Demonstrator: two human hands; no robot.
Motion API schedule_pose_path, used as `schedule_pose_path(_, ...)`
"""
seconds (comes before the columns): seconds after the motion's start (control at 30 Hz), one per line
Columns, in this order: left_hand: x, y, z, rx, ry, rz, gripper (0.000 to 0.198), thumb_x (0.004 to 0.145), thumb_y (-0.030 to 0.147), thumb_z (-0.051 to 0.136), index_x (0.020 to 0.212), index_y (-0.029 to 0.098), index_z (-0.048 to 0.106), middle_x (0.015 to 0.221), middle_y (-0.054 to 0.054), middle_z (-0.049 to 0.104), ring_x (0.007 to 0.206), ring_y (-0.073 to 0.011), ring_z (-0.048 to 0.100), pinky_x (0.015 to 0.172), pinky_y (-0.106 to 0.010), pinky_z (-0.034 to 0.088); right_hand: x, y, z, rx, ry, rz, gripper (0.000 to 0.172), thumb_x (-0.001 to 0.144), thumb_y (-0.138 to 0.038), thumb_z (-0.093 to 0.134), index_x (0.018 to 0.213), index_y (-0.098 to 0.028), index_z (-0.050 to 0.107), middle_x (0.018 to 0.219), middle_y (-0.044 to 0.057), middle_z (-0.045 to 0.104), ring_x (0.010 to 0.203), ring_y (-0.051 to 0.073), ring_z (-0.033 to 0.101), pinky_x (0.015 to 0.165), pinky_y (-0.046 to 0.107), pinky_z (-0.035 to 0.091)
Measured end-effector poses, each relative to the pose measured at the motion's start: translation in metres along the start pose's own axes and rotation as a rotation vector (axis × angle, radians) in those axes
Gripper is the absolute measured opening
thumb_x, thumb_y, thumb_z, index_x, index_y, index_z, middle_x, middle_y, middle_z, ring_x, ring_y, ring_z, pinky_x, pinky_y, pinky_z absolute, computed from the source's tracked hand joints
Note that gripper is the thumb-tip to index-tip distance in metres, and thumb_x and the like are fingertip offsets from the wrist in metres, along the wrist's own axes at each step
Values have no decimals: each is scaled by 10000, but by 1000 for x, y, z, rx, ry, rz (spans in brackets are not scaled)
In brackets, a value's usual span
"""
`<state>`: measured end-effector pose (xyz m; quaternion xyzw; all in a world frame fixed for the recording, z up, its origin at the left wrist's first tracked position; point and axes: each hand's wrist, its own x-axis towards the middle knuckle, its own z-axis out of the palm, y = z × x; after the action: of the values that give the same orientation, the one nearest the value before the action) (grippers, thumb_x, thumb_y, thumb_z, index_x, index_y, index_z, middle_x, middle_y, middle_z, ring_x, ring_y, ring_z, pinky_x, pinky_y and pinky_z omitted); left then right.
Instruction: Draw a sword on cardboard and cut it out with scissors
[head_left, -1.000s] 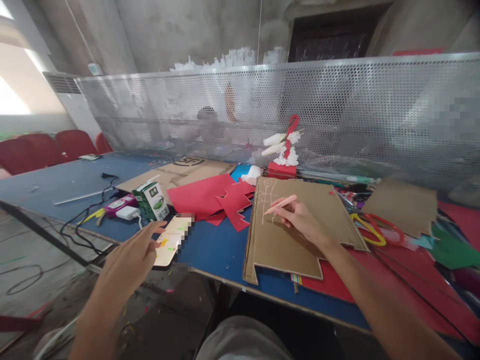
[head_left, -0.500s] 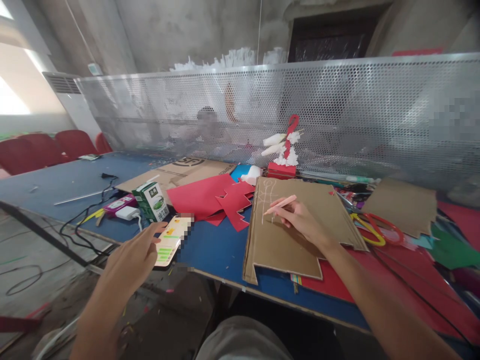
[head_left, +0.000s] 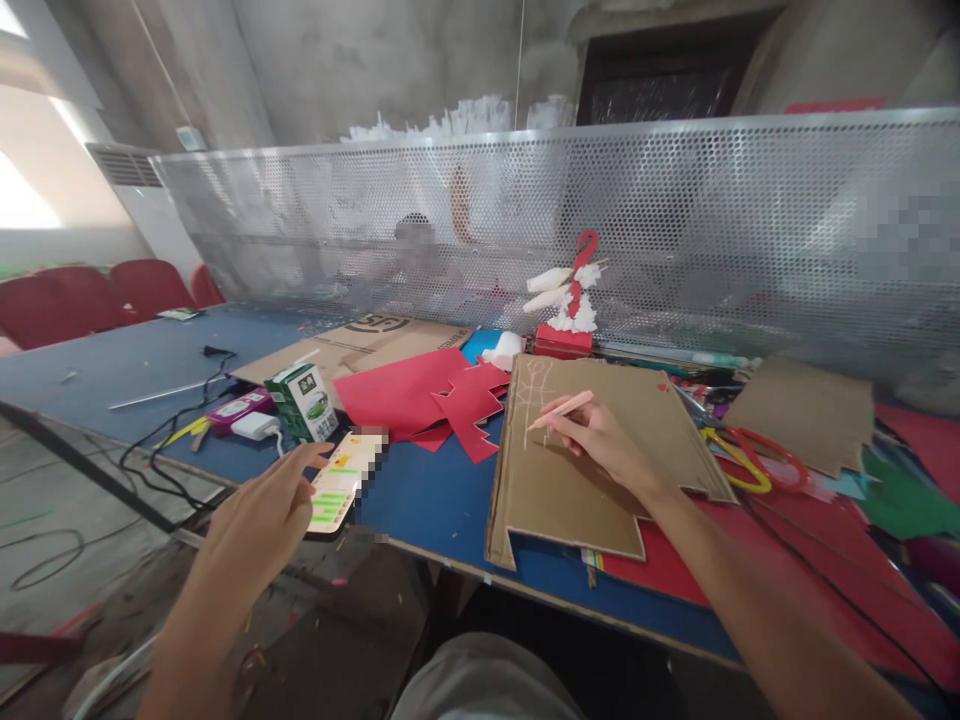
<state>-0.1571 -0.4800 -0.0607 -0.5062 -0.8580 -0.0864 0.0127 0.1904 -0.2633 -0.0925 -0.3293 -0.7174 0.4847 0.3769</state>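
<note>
Cardboard sheet (head_left: 544,490): One under my pen, flat on the blue table (head_left: 442,510), right of centre, its lower right corner over red paper.
Pale drawing (head_left: 537,370): One group of lines down the sheet's left side, curved at the top, straighter below. I judge the upper part drawn; the lines end close to the pen's tip, well short of the bottom edge. How much remains, I cannot tell.
Pink pen (head_left: 568,404): One, slanted, its tip at the lines; whether it touches, I cannot tell.
My right hand (head_left: 600,440): Fingers together, clamped on the pen.
My left hand (head_left: 259,515): Fingers bent at the phone's left edge; whether they grip it, I cannot tell.
Phone (head_left: 346,480): One, screen lit, at the table's front edge.
Other cardboard: Two pieces, one plain (head_left: 802,410) at right, one printed (head_left: 405,345) behind the red paper (head_left: 397,395) at left.
Scissor handles: One yellow loop (head_left: 763,484), one red loop (head_left: 801,472), beside the sheet; one pair or two, I cannot tell.
Green-and-white carton (head_left: 304,402): One, upright behind the phone.
Red-and-white ornament (head_left: 574,318): One, standing beyond the sheet.
</note>
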Motion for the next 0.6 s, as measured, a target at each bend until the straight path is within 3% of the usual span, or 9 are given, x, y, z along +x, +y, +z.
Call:
schedule_pose_path(0.13, 1, 1, 0, -3, -31, -23, 556, 887, 145, 316, 1408, 249, 478, 1220, -46, 745, 1150, -250, 684, 846, -337, 422, 1, 3, 0, 10, 2, -12, 282, 915, -441, 680, 921, -201, 829, 1172, 92, 669, 631, 89, 491, 507, 248, 392)
schedule_pose_path(0.37, 2, -4, 7, -14, 15, 24, 531, 921, 162, 256, 1395, 245, 479, 1450, -59, 634, 1261, -266, 635, 944, -370, 425, 2, 5, 1, 28, 17, -4, 291, 895, -465, 704, 948, -197, 804, 1018, 74, 694, 599, 88, 486, 503, 248, 388)
schedule_pose_path(0.47, 3, -6, 8, -5, 0, 14, 531, 905, 158, 289, 1391, 261, 479, 1325, -42, 709, 1196, -252, 667, 911, -352, 427, 2, 4, 1, 28, 16, 17, 296, 893, -465, 703, 968, -193, 793, 898, 52, 679, 581, 92, 484, 502, 246, 384)
schedule_pose_path(0.6, 5, -7, 8, 8, -38, -11, 546, 902, 162, 311, 1419, 261, 455, 1136, -37, 768, 1102, -250, 701, 858, -336, 429, 1, 3, 1, 26, 9, -4, 299, 905, -464, 694, 977, -192, 796, 961, 62, 688, 595, 93, 491, 502, 243, 379)
